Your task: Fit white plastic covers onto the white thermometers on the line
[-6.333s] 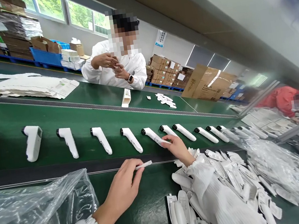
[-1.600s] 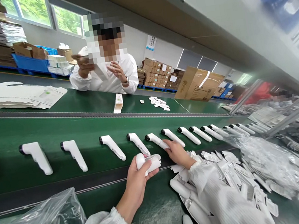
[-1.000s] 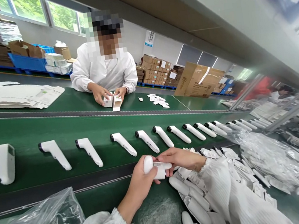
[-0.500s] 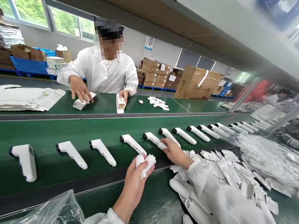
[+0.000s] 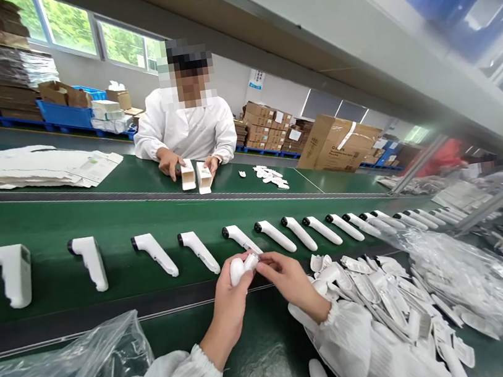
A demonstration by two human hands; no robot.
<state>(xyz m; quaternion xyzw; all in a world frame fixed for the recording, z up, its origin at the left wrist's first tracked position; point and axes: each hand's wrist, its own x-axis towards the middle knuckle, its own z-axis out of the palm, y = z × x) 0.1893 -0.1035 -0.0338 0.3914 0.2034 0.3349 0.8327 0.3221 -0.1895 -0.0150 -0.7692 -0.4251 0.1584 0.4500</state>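
Smooth, white and rounded, the small plastic pieces [image 5: 239, 271] are at the near edge of the green conveyor belt [image 5: 119, 263], the left hand [image 5: 229, 297] curled around them. The right hand [image 5: 290, 278], fingers bent nearly together, meets their end; its hold cannot be told. Nearer than the belt, green tabletop [image 5: 259, 356] spreads between a clear bag [image 5: 99, 372] and a heap of white parts [image 5: 387, 291].

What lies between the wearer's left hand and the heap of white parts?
In the head view: the held white pieces, the right hand and, lower down, bare green tabletop.
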